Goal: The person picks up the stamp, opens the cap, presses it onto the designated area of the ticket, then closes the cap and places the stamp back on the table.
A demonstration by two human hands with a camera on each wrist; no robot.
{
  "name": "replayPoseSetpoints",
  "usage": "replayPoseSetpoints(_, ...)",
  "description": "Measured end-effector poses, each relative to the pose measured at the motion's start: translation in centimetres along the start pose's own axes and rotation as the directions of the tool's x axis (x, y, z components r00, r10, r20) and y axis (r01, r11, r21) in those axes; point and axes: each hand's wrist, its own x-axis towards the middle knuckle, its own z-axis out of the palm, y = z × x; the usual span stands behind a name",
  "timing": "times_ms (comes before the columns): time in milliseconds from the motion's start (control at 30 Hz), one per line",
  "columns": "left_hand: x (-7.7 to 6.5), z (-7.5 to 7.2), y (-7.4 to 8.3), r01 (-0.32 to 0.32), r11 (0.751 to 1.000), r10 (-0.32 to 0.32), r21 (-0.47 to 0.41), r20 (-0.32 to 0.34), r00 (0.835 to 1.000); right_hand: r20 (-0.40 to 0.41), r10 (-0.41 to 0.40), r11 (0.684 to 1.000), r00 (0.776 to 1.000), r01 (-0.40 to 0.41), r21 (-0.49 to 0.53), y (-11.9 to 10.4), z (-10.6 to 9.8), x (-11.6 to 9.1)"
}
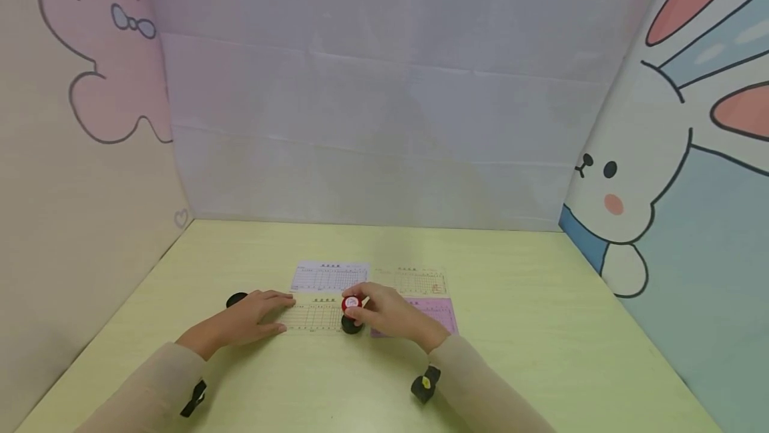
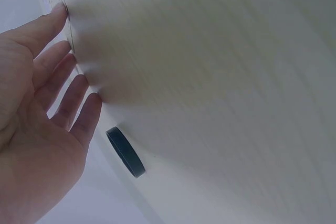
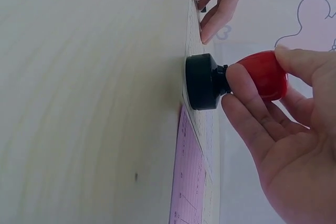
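No word or number can be read with certainty. On top of the red-handled stamp (image 1: 352,301), a white round label (image 1: 352,302) is seen, its small mark too blurred to be made out. Short headings over ruled grids, too small to be read, are printed on the white form (image 1: 329,277) behind the stamp to the left, the yellow form (image 1: 314,318) to its left, and the pale-yellow form (image 1: 405,282) behind it to the right, where a reddish mark (image 1: 437,288) is also borne. Print on the pink form (image 1: 443,313), right of the stamp, is likewise illegible.
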Motion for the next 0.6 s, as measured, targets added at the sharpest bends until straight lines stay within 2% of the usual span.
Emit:
replayPoseSetpoints(300, 0.03, -0.06, -0.07, -0.005, 1.000, 0.005, 0.006, 0.002, 1.000, -0.004, 0.069, 0.994, 0.998, -0.068, 0.090, -0.44, -0.17, -0.07)
replayPoseSetpoints(600, 0.01, -0.11, 0.03, -0.010, 1.000, 0.010, 0.003, 0.005, 1.000, -0.032, 0.087, 0.989, 0.996, -0.082, 0.124, -0.11, -0.02, 0.04)
